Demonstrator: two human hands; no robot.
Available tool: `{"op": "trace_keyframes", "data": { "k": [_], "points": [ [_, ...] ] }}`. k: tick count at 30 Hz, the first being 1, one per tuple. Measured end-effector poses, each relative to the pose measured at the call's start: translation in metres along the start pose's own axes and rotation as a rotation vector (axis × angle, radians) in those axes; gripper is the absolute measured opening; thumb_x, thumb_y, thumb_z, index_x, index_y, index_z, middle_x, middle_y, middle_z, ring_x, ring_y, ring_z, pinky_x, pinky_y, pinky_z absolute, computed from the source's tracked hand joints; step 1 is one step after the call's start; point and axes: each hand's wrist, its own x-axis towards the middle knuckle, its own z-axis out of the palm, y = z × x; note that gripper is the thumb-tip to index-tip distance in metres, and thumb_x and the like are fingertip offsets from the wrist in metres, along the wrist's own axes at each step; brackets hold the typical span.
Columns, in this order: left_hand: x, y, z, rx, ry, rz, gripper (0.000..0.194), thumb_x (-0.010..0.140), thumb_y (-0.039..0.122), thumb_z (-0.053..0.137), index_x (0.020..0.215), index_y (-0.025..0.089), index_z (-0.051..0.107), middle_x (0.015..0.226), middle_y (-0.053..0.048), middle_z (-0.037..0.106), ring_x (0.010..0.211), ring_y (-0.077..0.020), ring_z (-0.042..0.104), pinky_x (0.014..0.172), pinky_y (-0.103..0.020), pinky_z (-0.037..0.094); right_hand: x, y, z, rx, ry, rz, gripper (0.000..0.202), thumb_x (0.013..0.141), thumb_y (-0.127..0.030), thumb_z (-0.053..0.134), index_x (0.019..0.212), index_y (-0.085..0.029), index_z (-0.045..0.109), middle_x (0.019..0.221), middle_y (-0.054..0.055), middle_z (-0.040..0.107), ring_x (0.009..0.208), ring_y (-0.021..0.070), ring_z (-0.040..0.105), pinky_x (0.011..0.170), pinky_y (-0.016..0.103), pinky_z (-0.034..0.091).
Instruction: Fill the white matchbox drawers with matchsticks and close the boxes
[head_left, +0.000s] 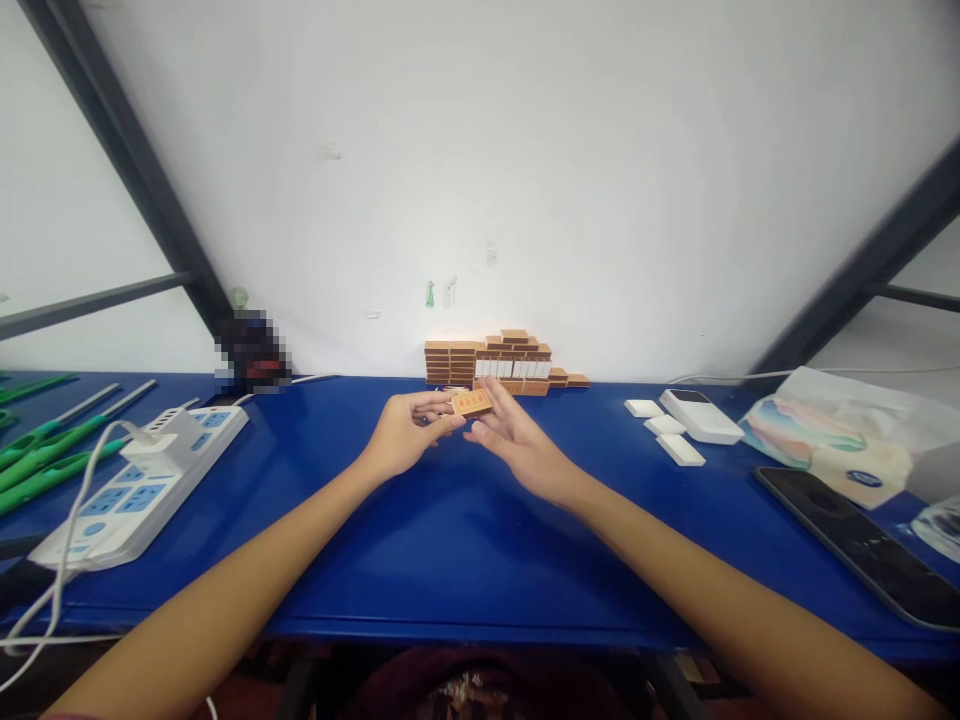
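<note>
An orange-brown matchbox with red lettering is held between my two hands, a little above the blue table. My left hand grips its left end, the thumb at its lower edge and the fingers behind. Against the right end, my right hand has its index finger, with the thumb just below the box. Just beyond my hands, by the wall, stands a stack of matchboxes, some showing white sides. A few thin pale sticks lie in front of the stack, partly hidden by my left hand.
A white power strip with a plugged-in charger and cable lies left, beside green-handled tools. Rightward are several small white blocks, a white device, a tissue pack and a black phone. Dark metal posts rise at both sides.
</note>
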Motion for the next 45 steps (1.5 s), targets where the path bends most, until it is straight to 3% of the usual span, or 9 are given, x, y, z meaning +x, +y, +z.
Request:
{"op": "trace_keyframes", "data": {
  "k": [6, 13, 16, 20, 23, 27, 31, 35, 45],
  "points": [
    [-0.003, -0.001, 0.004, 0.054, 0.001, 0.047, 0.056, 0.083, 0.045, 0.079, 0.13, 0.017, 0.071, 0.102, -0.01, 0.079, 0.076, -0.019, 0.072, 0.061, -0.028, 0.058, -0.004, -0.004, 0.003, 0.023, -0.09, 0.05, 0.112, 0.095, -0.05, 0.07, 0.164, -0.035, -0.017, 0.175, 0.005, 0.008, 0.16, 0.0234, 0.014, 0.129, 0.049, 0.017],
    [0.0, -0.003, -0.002, 0.218, -0.018, 0.114, 0.051, 0.088, 0.047, 0.073, 0.131, 0.019, 0.07, 0.104, -0.008, 0.079, 0.08, -0.0189, 0.072, 0.07, -0.03, 0.06, -0.006, -0.007, 0.004, -0.07, -0.107, 0.091, 0.115, 0.094, -0.05, 0.069, 0.163, -0.033, -0.021, 0.174, 0.009, 0.008, 0.158, 0.0276, 0.02, 0.124, 0.053, 0.031],
    [0.019, -0.004, -0.017, 0.317, 0.045, 0.144, 0.05, 0.088, 0.046, 0.072, 0.13, 0.018, 0.07, 0.106, -0.008, 0.078, 0.082, -0.0199, 0.072, 0.074, -0.032, 0.06, -0.005, -0.007, -0.001, -0.253, 0.012, 0.088, 0.108, 0.094, -0.045, 0.068, 0.166, -0.034, -0.012, 0.174, 0.011, 0.005, 0.155, 0.0326, 0.029, 0.116, 0.054, 0.044],
    [0.067, -0.006, -0.034, 0.463, 0.153, 0.22, 0.042, 0.091, 0.045, 0.067, 0.122, 0.018, 0.075, 0.1, -0.007, 0.078, 0.087, -0.0213, 0.071, 0.078, -0.033, 0.057, -0.001, -0.004, -0.016, -0.458, 0.107, 0.013, 0.087, 0.094, -0.037, 0.065, 0.167, -0.033, 0.017, 0.17, 0.013, 0.021, 0.142, 0.0334, 0.048, 0.103, 0.051, 0.057],
    [0.104, -0.012, -0.032, 0.504, 0.19, 0.264, 0.042, 0.091, 0.041, 0.067, 0.123, 0.016, 0.073, 0.098, -0.007, 0.076, 0.087, -0.0199, 0.068, 0.076, -0.031, 0.054, 0.001, 0.001, -0.025, -0.536, 0.114, -0.03, 0.072, 0.094, -0.034, 0.062, 0.161, -0.031, 0.035, 0.167, 0.012, 0.027, 0.133, 0.032, 0.056, 0.093, 0.049, 0.063],
    [0.133, -0.021, -0.02, 0.579, 0.198, 0.274, 0.039, 0.09, 0.036, 0.069, 0.122, 0.014, 0.073, 0.096, -0.008, 0.074, 0.082, -0.019, 0.065, 0.082, -0.033, 0.053, 0.0, 0.004, -0.03, -0.683, 0.082, -0.1, 0.062, 0.095, -0.03, 0.061, 0.155, -0.033, 0.046, 0.168, 0.009, 0.028, 0.132, 0.0316, 0.057, 0.093, 0.048, 0.063],
    [0.137, -0.025, -0.017, 0.698, 0.257, 0.284, 0.035, 0.092, 0.037, 0.069, 0.118, 0.015, 0.075, 0.093, -0.01, 0.072, 0.093, -0.0259, 0.063, 0.09, -0.04, 0.047, -0.001, 0.0, -0.029, -0.765, 0.066, -0.146, 0.054, 0.096, -0.028, 0.058, 0.149, -0.032, 0.053, 0.163, 0.01, 0.036, 0.129, 0.0307, 0.059, 0.088, 0.046, 0.064],
    [0.132, -0.02, -0.018, 0.801, 0.343, 0.308, 0.035, 0.09, 0.041, 0.073, 0.116, 0.018, 0.077, 0.094, -0.01, 0.072, 0.098, -0.0284, 0.059, 0.092, -0.042, 0.043, 0.0, -0.002, -0.029, -0.788, 0.056, -0.162, 0.045, 0.096, -0.024, 0.058, 0.141, -0.028, 0.06, 0.154, 0.012, 0.047, 0.108, 0.0253, 0.068, 0.084, 0.045, 0.064],
    [0.133, -0.017, -0.01, 0.812, 0.345, 0.285, 0.017, 0.091, 0.032, 0.073, 0.104, 0.022, 0.077, 0.1, -0.008, 0.078, 0.106, -0.0313, 0.06, 0.094, -0.046, 0.037, 0.003, 0.001, -0.035, -0.991, 0.046, -0.181, 0.023, 0.096, -0.019, 0.058, 0.116, -0.023, 0.069, 0.136, 0.01, 0.06, 0.098, 0.0215, 0.068, 0.083, 0.039, 0.059]
  ]
}}
